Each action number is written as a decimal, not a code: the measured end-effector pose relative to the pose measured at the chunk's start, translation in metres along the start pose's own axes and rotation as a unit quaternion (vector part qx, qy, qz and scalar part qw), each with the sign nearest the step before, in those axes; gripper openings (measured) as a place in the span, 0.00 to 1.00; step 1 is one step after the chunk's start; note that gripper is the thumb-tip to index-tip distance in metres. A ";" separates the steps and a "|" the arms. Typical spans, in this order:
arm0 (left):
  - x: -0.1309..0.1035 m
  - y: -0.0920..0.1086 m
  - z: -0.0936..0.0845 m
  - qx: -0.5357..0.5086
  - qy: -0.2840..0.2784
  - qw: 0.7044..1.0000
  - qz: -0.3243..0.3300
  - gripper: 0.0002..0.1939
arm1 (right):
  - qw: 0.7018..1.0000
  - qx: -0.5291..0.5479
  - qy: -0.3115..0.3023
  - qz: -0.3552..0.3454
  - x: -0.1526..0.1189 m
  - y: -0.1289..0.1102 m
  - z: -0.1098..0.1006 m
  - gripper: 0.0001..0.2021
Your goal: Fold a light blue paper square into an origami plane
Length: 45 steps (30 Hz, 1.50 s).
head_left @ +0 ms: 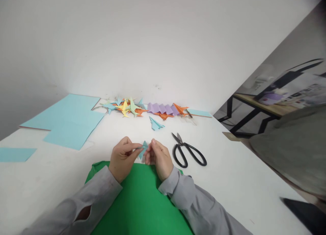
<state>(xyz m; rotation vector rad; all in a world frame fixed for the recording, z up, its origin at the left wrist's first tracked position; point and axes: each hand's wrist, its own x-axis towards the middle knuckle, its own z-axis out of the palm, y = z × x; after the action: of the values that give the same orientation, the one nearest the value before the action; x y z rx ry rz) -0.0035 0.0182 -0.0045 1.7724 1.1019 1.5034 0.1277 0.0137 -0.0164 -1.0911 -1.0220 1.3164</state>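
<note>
Between thumb and fingers, my left hand [124, 157] pinches a small piece of folded light-blue paper [143, 150], held just above the table's near edge. My right hand [161, 157] is closed, its curled fingertips against the paper's right side; the exact contact is partly hidden. Right of my hands lie black-handled scissors [183, 147], their blades slightly apart and pointing away. A folded blue paper plane [156, 123] rests beyond my hands.
Along the wall lie several colourful folded paper shapes [127, 107] and a pleated purple paper [163, 109]. Large blue sheets [73, 121] and a smaller blue piece [16, 154] are at left. Green cloth [142, 201] hangs at the white table's [229, 180] near edge.
</note>
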 end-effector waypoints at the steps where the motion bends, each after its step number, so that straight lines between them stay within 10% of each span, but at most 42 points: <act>1: 0.000 0.000 0.000 0.005 -0.001 1.000 -0.001 0.06 | 1.000 -0.002 -0.004 0.002 0.000 -0.001 0.000 0.23; 9: -0.002 0.005 -0.002 -0.068 -0.076 0.991 -0.088 0.12 | 0.998 -0.038 -0.041 -0.006 0.000 -0.001 -0.002 0.23; 19: 0.002 0.002 -0.001 -0.149 -0.029 0.957 -0.245 0.23 | 0.992 -0.086 -0.073 -0.049 -0.004 -0.004 0.000 0.15; 27: 0.005 -0.001 -0.001 -0.124 -0.024 0.965 -0.230 0.08 | 0.988 -0.126 -0.061 -0.058 -0.006 -0.005 0.001 0.14; 45: 0.006 0.002 -0.002 -0.179 -0.037 0.956 -0.229 0.14 | 0.979 -0.159 -0.121 -0.043 -0.005 -0.006 0.000 0.14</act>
<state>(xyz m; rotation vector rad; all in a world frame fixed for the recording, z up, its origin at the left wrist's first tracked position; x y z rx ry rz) -0.0050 0.0218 0.0011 1.2138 1.0354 1.2423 0.1285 0.0087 -0.0101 -1.1235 -1.4857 1.2634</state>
